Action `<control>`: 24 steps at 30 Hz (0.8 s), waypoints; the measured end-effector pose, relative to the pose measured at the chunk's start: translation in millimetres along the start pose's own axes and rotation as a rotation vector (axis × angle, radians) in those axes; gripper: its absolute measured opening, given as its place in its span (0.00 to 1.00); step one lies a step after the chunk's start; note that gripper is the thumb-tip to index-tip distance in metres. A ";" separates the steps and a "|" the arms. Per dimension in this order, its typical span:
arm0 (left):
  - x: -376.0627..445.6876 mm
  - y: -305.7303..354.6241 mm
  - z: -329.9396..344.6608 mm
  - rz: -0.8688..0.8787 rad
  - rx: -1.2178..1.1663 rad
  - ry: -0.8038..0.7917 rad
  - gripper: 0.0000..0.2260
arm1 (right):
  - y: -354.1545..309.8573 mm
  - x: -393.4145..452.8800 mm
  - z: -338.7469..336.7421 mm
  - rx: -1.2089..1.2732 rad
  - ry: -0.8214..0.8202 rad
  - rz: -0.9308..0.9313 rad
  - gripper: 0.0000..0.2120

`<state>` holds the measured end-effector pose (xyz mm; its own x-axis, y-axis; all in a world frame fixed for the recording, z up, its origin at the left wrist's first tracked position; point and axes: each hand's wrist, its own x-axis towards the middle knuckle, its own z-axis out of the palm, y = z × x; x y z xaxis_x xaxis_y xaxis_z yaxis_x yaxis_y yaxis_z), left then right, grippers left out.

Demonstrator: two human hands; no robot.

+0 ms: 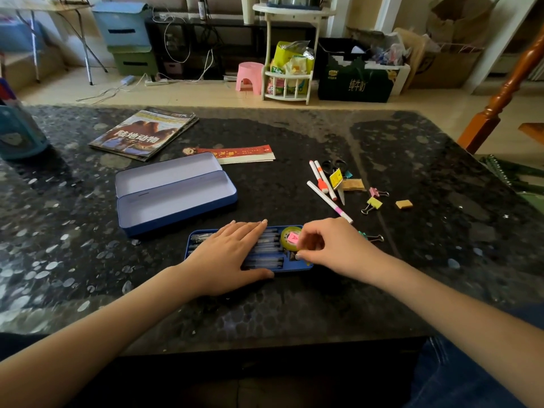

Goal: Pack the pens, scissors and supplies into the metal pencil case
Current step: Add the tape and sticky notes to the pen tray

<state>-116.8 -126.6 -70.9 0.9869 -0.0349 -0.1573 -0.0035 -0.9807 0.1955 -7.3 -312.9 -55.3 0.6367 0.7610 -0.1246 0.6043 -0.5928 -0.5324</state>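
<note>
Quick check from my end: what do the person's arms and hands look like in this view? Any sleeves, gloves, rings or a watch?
Both forearms are bare right to the bottom of the frame: no sleeves show. The left hand and right hand wear no gloves, and no ring, watch or bracelet is visible. The nails are short and look unpainted. Dark blue denim shows at the lower right.

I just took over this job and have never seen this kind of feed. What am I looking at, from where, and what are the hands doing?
There is no machine: one head-worn camera looks down at a person's bare hands. The left hand lies flat on pens in a blue tray. The right hand pinches something small beside a tape roll holding a pink clip. The open metal pencil case sits beyond, empty. To the right, still unpacked: white pens, scissors, binder clips, an eraser.
</note>
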 end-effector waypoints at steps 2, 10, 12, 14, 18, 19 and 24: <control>-1.0 0.0 2.0 0.004 -0.005 0.008 0.40 | -1.9 -0.6 5.7 0.007 0.015 0.014 0.04; -7.5 -6.8 5.4 0.005 0.023 0.012 0.40 | -6.2 -3.4 18.9 -0.058 0.119 0.024 0.03; -7.3 -7.4 5.9 0.010 0.025 0.017 0.40 | -6.9 -2.8 17.4 -0.077 0.093 0.027 0.03; -7.0 -9.1 6.7 0.021 0.034 0.017 0.41 | -6.6 -3.6 16.1 -0.020 0.079 0.032 0.04; -7.4 -13.1 7.6 0.043 0.067 0.003 0.40 | -9.2 -6.3 20.8 0.048 0.024 0.052 0.10; -7.6 -14.1 7.8 0.048 0.071 -0.001 0.39 | -9.4 -4.9 21.5 0.041 0.025 0.057 0.11; -11.4 -23.1 10.2 0.091 0.104 -0.007 0.36 | -7.2 -3.1 24.0 0.019 -0.004 0.141 0.10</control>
<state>-129.6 -105.5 -83.5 0.9806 -0.1255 -0.1506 -0.1099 -0.9880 0.1081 -25.1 -304.7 -71.1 0.7128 0.6715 -0.2026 0.4996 -0.6888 -0.5253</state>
